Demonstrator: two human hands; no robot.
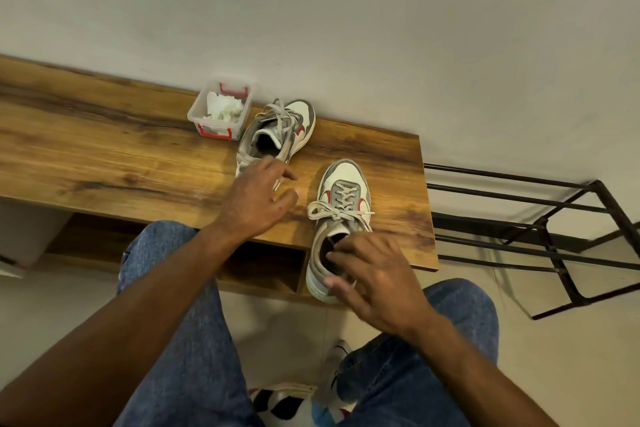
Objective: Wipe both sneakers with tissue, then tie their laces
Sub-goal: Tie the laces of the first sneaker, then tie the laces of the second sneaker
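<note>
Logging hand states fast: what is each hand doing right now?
Left hand: open, fingers spread, holding nothing, by the far sneaker.
Right hand: open, holding nothing, over the near sneaker heel.

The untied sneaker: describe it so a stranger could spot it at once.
On the wooden bench along the wall, it is the far sneaker, beside the clear tissue box. Unlike the near sneaker, whose laces form a bow, its laces lie loose.
</note>
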